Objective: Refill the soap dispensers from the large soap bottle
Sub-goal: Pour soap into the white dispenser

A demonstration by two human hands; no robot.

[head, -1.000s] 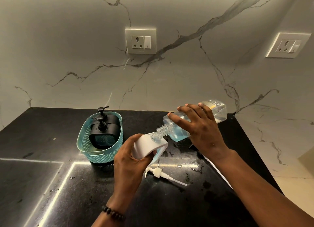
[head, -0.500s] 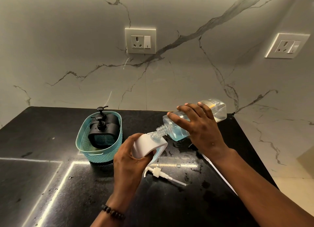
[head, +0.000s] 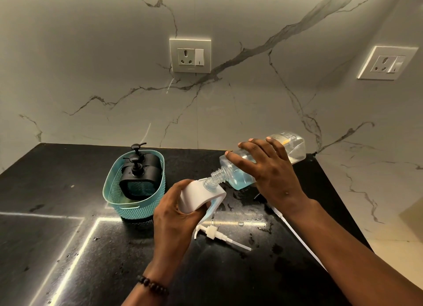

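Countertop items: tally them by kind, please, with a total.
Black soap dispensers: 2, in the basket
White soap dispenser: 1
Large soap bottle: 1
Teal basket: 1
Loose white pump: 1
Total: 6

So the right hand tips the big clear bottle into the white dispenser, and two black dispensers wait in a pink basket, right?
Not quite: the basket is teal, not pink, as the head view shows. The right hand does tip the clear bottle into the white dispenser, and two black dispensers wait.
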